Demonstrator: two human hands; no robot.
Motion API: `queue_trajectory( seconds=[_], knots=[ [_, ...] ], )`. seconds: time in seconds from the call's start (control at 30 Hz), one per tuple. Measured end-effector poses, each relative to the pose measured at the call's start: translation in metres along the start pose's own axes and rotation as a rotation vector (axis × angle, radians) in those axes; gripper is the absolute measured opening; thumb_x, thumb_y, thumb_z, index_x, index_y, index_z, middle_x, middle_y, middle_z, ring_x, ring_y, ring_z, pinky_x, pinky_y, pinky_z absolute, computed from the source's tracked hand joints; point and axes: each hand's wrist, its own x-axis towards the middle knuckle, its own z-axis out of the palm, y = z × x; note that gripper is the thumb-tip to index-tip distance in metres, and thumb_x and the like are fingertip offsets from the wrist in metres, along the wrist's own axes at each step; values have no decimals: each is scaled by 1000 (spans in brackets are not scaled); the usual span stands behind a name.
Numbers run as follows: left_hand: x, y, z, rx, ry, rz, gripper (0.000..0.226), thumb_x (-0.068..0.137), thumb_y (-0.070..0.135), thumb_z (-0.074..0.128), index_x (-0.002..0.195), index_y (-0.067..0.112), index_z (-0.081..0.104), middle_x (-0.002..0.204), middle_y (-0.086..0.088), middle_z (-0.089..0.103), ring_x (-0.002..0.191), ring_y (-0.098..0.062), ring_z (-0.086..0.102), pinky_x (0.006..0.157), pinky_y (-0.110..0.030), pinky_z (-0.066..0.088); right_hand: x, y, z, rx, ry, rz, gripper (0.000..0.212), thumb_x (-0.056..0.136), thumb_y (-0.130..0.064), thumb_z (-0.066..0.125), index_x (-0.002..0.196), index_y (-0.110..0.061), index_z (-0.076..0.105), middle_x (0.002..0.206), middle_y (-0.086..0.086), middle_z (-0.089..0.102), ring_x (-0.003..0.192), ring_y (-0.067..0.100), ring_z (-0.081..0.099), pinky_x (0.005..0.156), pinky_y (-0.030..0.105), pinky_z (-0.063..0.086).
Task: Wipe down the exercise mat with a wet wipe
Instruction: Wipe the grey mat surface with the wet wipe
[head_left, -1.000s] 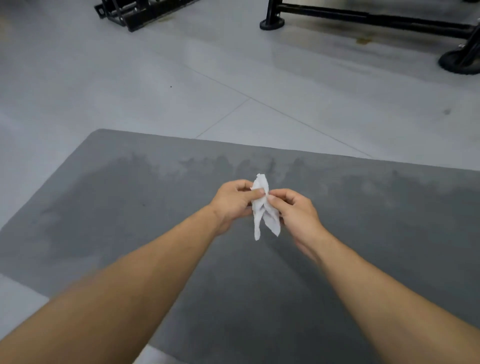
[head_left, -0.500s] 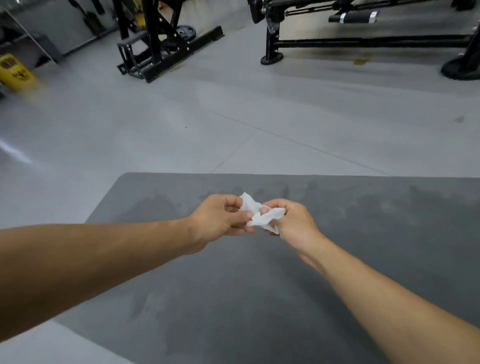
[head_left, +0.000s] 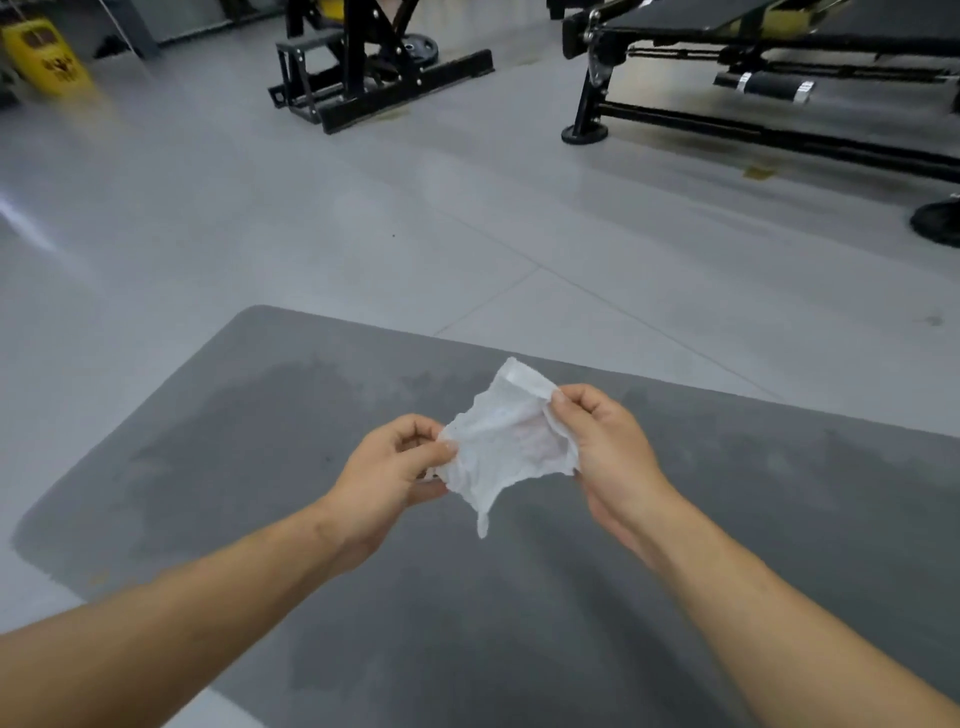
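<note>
Losing the mat (head_left: 727, 519) past the right and bottom edges, both forearms (head_left: 156, 634) past the bottom. Cropping the rack (head_left: 358, 62) and bench (head_left: 675, 15) at the top, the bench at the right too. Blurring the yellow sign (head_left: 44, 57), leaving its lettering unreadable. Tucking some fingers of the left hand (head_left: 384, 473) and right hand (head_left: 608, 447) out of sight behind the wipe (head_left: 506, 441).

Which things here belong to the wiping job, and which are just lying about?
For the job: wet wipe, pinched and spread between left hand and right hand; grey mat, with damp patches.
Lying about: yellow floor sign, black rack, weight plate, bench frame.
</note>
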Motion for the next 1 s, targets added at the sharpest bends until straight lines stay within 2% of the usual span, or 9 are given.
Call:
queue_trajectory(
  seconds=[0.1,0.2,0.4,0.5,0.57,0.73,0.83,0.93,1.0],
  knots=[
    [0,-7,-3,-187,-3,-53,22,96,6,51,104,2,71,98,-12,72,89,-23,72,82,-34,59,4,10,12,-55,52,9,24,107,-26,52,94,-14,68,95,9,76,87,23,70,83,44,55],
    [-6,-19,-9,-304,-99,-150,33,100,24,63,122,-1,67,115,-15,73,108,-28,71,94,-41,59,5,21,29,-111,109,10,26,105,-26,51,93,-15,71,95,8,76,92,30,72,86,47,58],
    [-10,-57,-32,-287,39,-300,21,94,8,72,112,2,64,115,-14,75,99,-21,74,78,-24,59,16,35,43,-244,180,0,25,104,-30,51,89,-22,71,95,1,74,97,27,69,89,47,56],
    [-1,-68,-39,-407,114,-284,15,101,18,63,112,8,64,111,-8,74,95,-16,72,76,-23,59,24,40,53,-313,187,-52,26,103,-30,52,84,-24,69,81,-10,71,78,13,64,72,32,53],
    [7,-69,-40,-463,156,-238,16,102,23,59,111,9,61,101,-8,70,94,-19,72,81,-31,61,28,45,67,-371,148,-82,25,103,-32,53,84,-27,70,77,-16,68,70,3,59,65,25,46],
    [24,-63,-37,-639,109,-216,45,107,37,47,134,5,62,130,-14,70,120,-31,67,112,-53,46,34,57,111,-472,51,-175,19,102,-31,57,97,-35,75,102,-12,66,90,-5,62,71,6,42],
    [31,-62,-45,-729,135,-201,54,109,47,37,136,10,64,130,-13,70,121,-29,67,107,-46,50,31,68,132,-542,-64,-224,24,104,-36,52,104,-41,75,108,-19,61,98,-12,58,75,6,41],
    [33,-62,-61,-781,124,-208,64,104,60,39,132,9,67,130,-15,69,120,-26,68,97,-37,54,29,83,150,-656,-279,-215,37,106,-50,36,110,-40,71,116,-24,60,113,-3,56,91,23,45],
    [34,-68,-75,-730,208,-202,56,105,50,50,135,4,61,127,-18,70,113,-26,70,83,-34,59,29,92,162,-656,-416,-197,39,103,-51,31,112,-41,68,119,-25,63,118,0,56,97,27,46]
  ],
)
